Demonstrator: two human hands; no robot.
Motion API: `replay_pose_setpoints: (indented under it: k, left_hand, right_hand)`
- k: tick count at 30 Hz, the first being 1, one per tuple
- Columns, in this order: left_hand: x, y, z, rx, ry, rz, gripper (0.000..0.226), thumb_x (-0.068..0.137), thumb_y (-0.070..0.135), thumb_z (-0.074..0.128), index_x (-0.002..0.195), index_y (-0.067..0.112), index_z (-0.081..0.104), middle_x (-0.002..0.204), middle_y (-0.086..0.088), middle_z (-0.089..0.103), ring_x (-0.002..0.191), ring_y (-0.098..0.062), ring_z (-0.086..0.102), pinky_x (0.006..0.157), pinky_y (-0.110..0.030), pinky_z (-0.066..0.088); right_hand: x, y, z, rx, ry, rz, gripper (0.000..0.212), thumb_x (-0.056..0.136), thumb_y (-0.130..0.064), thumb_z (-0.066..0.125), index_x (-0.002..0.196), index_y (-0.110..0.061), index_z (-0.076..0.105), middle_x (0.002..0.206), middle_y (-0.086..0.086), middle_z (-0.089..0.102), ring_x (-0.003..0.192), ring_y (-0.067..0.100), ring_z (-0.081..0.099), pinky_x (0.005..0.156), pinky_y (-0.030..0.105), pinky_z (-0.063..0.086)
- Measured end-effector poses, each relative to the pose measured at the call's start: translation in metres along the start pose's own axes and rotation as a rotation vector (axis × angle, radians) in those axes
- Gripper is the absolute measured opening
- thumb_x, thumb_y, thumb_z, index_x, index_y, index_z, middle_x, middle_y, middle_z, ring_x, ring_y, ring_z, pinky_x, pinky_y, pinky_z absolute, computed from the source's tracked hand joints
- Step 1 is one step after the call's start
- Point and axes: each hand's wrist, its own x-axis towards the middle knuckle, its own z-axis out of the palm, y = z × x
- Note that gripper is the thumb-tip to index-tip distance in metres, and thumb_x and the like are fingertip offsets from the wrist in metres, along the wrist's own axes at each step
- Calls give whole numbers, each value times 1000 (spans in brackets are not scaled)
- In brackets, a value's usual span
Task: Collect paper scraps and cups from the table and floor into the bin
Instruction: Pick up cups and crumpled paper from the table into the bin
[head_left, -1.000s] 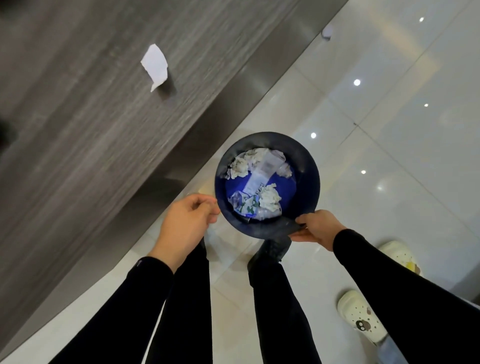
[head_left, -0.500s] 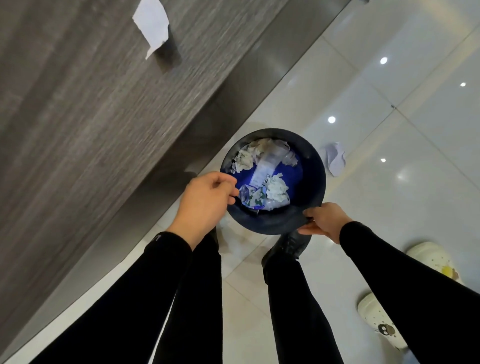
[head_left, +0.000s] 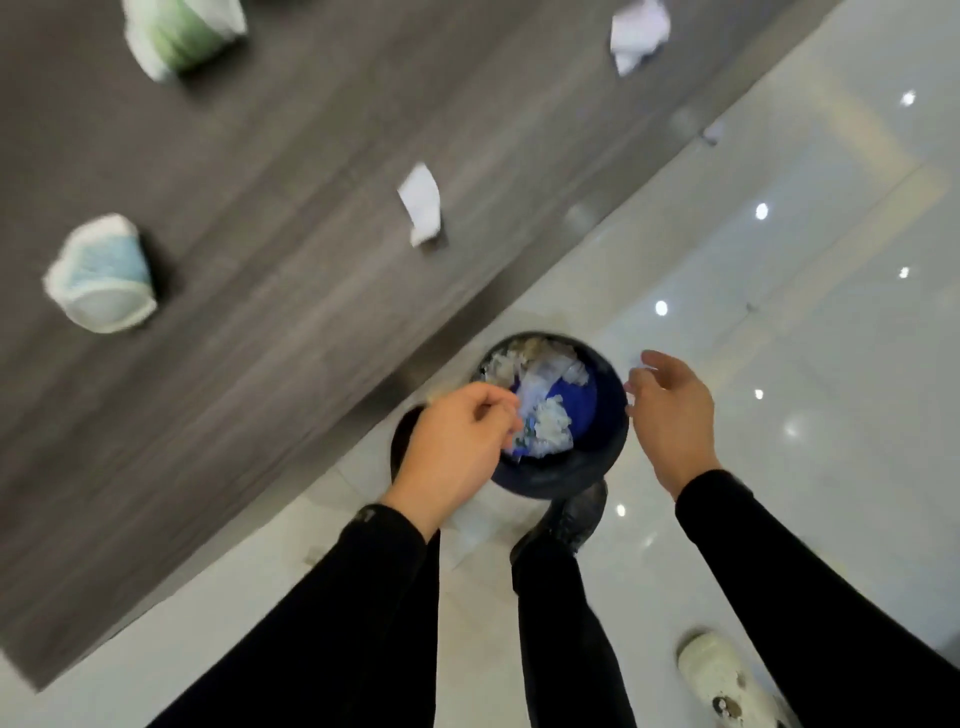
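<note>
Left hand (head_left: 457, 441) over the bin's (head_left: 608, 452) left rim, fingers curled, grip too blurred to tell. Right hand (head_left: 670, 410) loose and empty just beside its right rim. Bin on the floor (head_left: 805, 338) holds crumpled paper (head_left: 550, 421); scrap (head_left: 421, 208) and blue cup (head_left: 101, 275) on the counter (head_left: 260, 156) beyond

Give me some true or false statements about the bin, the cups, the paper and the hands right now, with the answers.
1. The bin has crumpled paper in it. True.
2. The right hand grips the bin's rim. False: it is beside the rim with its fingers relaxed, and it holds nothing.
3. Two cups are on the table. True: a blue cup and a green cup.
4. The bin stands on the table. False: it stands on the tiled floor beside the table.
5. A paper scrap lies on the table. True.
</note>
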Motion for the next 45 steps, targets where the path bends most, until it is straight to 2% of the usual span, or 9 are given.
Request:
replay_pose_setpoints:
  k: [8, 12, 15, 21, 27, 31, 33, 41, 45]
  left_hand:
    - [-59, 65, -97, -252, 240, 188, 32, 87, 5, 52, 69, 29, 63, 60, 13, 69, 59, 0, 62, 66, -14, 52]
    - [-53, 53, -181, -59, 674, 114, 13, 81, 12, 61, 84, 25, 64, 77, 6, 66, 78, -17, 63, 72, -23, 43]
    - [-31, 39, -236, 101, 863, 8, 43, 74, 19, 67, 116, 16, 58, 117, -11, 60, 110, -30, 53, 90, -31, 39]
    - [29, 25, -282, 387, 516, -141, 105, 59, 33, 82, 145, 24, 21, 155, -17, 10, 140, -38, 14, 113, -42, 21]
    - [40, 14, -272, 477, 522, -55, 82, 62, 35, 78, 134, 27, 41, 123, -16, 53, 114, -36, 47, 92, -36, 38]
    - [22, 42, -243, 228, 469, 101, 72, 66, 30, 74, 131, 37, 43, 96, 21, 59, 75, 10, 56, 63, -9, 39]
    - [10, 65, -214, 149, 382, 192, 68, 68, 22, 70, 129, 41, 46, 90, 20, 60, 69, 8, 56, 58, 1, 38]
    - [-33, 98, -74, 448, -28, 729, 47, 70, 1, 53, 112, 17, 67, 105, -3, 73, 92, -17, 68, 84, -17, 44]
    - [-18, 72, -35, 633, -304, 469, 68, 88, 25, 54, 146, 20, 19, 153, -2, 29, 139, -16, 27, 112, -24, 21]
  right_hand:
    - [-69, -169, 14, 175, -325, -290, 21, 92, 0, 45, 104, -9, 59, 74, 4, 63, 64, 14, 60, 49, 10, 49]
    - [-83, -195, 50, 85, -437, -300, 20, 89, 3, 47, 100, -8, 60, 70, 4, 63, 47, -2, 59, 47, 10, 47]
    - [-81, -196, 72, 55, -446, -280, 21, 89, 2, 47, 99, -9, 61, 71, 4, 65, 45, -5, 58, 46, 9, 48]
    - [-68, -196, 99, 94, -400, -207, 26, 88, 1, 47, 83, -20, 62, 70, 2, 65, 44, -4, 59, 43, 9, 47]
    - [-45, -204, 93, 165, -230, -209, 26, 87, 0, 47, 84, -21, 63, 71, 0, 66, 51, 0, 61, 51, 14, 51]
    - [-42, -202, 82, 195, -219, -202, 27, 87, 0, 48, 83, -23, 61, 69, 0, 66, 51, -2, 62, 51, 13, 52]
    - [-45, -199, 75, 209, -249, -188, 26, 88, 0, 50, 84, -22, 62, 71, 1, 67, 51, -2, 62, 50, 12, 52]
    - [-43, -180, -8, 283, -5, -115, 22, 87, 0, 48, 99, -10, 64, 75, 4, 66, 66, 15, 63, 50, 11, 52]
    - [-46, -161, -34, 254, 9, -99, 22, 87, -4, 48, 98, -15, 64, 78, 1, 67, 69, 13, 64, 49, 8, 50]
